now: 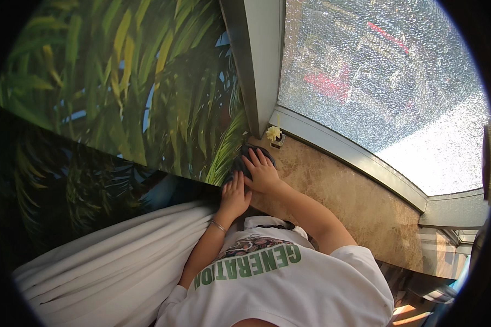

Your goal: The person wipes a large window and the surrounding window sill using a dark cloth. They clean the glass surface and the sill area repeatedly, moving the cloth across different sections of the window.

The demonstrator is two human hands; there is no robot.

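Note:
A dark cloth (238, 165) lies bunched on the brown marble sill (322, 180), in the corner beside the leaf-patterned panel. My right hand (263, 174) rests on top of it with fingers stretched and spread. Close to its left, my left hand (234, 198) reaches the near edge of the cloth, fingers extended and lying flat. A bracelet circles my left wrist. Both hands cover part of the cloth, so its full shape is hidden. Just beyond it stands a small yellow flower (274, 132) in a little square holder (278, 143).
A textured glass window (365, 82) in a grey metal frame (360, 155) borders the sill. The large panel printed with palm leaves (120, 92) rises on the left. Below it hangs a gathered white curtain (120, 261), close by my left arm.

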